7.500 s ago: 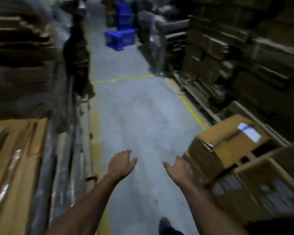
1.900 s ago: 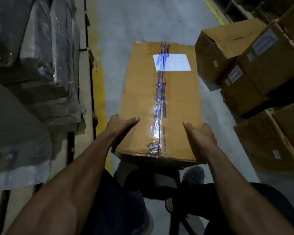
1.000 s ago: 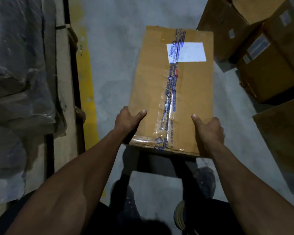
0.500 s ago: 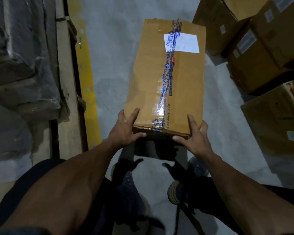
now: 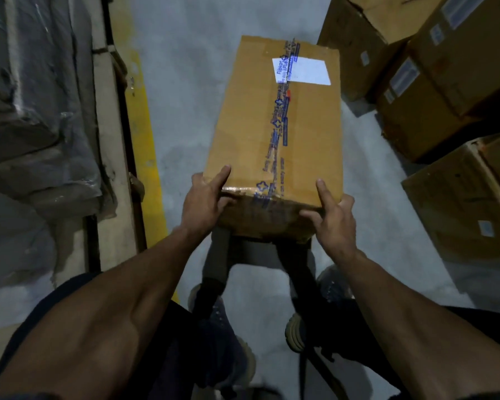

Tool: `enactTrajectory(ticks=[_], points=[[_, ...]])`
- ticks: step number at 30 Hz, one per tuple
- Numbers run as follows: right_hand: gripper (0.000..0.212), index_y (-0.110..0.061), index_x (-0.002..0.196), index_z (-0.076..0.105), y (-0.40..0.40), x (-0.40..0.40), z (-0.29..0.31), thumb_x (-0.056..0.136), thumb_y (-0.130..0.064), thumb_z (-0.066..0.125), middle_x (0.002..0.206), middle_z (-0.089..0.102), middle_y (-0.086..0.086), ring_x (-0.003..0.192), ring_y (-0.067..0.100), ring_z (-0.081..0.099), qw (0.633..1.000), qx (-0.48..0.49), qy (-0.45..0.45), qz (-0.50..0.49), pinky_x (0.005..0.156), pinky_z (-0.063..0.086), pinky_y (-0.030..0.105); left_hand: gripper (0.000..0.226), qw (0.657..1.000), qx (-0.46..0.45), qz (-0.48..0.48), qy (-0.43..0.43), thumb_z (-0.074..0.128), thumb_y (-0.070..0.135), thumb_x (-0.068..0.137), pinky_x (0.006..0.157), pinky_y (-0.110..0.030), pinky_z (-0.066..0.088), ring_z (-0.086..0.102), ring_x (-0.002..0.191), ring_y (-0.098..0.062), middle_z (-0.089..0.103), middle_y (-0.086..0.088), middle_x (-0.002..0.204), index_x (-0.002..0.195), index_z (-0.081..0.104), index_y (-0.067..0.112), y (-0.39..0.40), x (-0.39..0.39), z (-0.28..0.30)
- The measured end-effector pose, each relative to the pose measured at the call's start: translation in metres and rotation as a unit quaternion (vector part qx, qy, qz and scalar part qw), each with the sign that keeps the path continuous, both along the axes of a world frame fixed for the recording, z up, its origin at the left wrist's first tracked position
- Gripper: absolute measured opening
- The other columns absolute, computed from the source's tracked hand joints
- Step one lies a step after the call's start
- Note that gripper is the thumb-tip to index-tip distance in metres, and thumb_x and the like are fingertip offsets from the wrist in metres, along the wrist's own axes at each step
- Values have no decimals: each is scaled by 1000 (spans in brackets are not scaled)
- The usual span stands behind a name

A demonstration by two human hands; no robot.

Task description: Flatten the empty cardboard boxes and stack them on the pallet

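Grey concrete floor [image 5: 191, 116] lies below; taped box [image 5: 274, 125] is held above it; left hand [image 5: 205, 203] and right hand [image 5: 334, 217] clamp its near corners; best dig fingertips under the tape seam [image 5: 277, 131], then pull flaps apart.

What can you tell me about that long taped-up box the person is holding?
The cardboard box is long, brown and closed, its top seam sealed with clear tape printed in blue. A white label sits near its far end. It is held level above the grey floor, pointing away from the person. The left hand and right hand grip its near corners, fingers over the top edge and end face.
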State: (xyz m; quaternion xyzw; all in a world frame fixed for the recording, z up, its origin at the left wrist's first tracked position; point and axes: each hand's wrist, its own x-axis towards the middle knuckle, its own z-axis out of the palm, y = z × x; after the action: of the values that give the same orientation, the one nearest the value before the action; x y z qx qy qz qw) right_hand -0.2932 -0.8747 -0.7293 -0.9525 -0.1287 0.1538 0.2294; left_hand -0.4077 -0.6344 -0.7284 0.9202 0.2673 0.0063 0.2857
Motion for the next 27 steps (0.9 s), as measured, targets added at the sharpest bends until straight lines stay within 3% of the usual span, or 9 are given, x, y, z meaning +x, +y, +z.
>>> enactTrajectory(ticks=[5, 10, 17, 20, 23, 25, 27], points=[[64, -31, 152, 35, 16, 1, 79, 96, -51, 57, 140, 29, 16, 121, 38, 48, 994, 43, -86, -42, 98, 46, 44, 62, 998, 14, 26, -61, 65, 43, 93, 95, -46, 45, 54, 111, -46, 39, -22, 134, 147, 44, 24, 12, 16, 84], [51, -34, 143, 33, 19, -15, 143, 99, -52, 49, 142, 26, 15, 122, 38, 44, 983, 59, -162, -59, 100, 44, 49, 55, 992, 48, 27, -114, 59, 47, 95, 91, -48, 47, 57, 104, -47, 40, -21, 130, 137, 43, 17, 6, 2, 150], [43, -35, 142, 36, 15, -24, 202, 102, -51, 43, 135, 33, 17, 119, 34, 42, 969, 49, -238, -52, 95, 42, 43, 64, 978, 66, 56, -190, 58, 51, 95, 96, -48, 43, 54, 114, -42, 45, -21, 135, 147, 34, 22, 1, -15, 203], [43, -37, 143, 34, 18, -12, 210, 103, -53, 39, 133, 35, 16, 118, 34, 43, 973, 41, -218, -59, 95, 40, 42, 72, 980, 57, 10, -191, 62, 48, 92, 98, -52, 47, 52, 120, -43, 30, -20, 150, 150, 26, 26, 1, -13, 204], [44, -37, 144, 32, 26, 4, 214, 104, -55, 35, 133, 36, 17, 119, 35, 45, 972, 30, -223, -66, 97, 39, 44, 77, 984, 65, -53, -157, 66, 48, 90, 108, -52, 39, 36, 139, -44, 3, -17, 163, 153, 24, 31, 0, -22, 191], [46, -36, 145, 32, 33, 17, 218, 103, -55, 36, 136, 36, 19, 120, 36, 45, 971, 24, -225, -74, 100, 39, 46, 90, 988, 59, -82, -116, 66, 57, 86, 114, -49, 32, 25, 146, -41, -12, -15, 164, 157, 15, 35, 0, -38, 178], [48, -36, 148, 31, 40, 29, 222, 103, -55, 36, 136, 37, 19, 121, 37, 45, 972, 22, -220, -82, 101, 37, 46, 111, 990, 61, -113, -66, 59, 79, 74, 117, -50, 28, 18, 149, -40, -24, -12, 162, 157, -2, 39, -1, -55, 165]])
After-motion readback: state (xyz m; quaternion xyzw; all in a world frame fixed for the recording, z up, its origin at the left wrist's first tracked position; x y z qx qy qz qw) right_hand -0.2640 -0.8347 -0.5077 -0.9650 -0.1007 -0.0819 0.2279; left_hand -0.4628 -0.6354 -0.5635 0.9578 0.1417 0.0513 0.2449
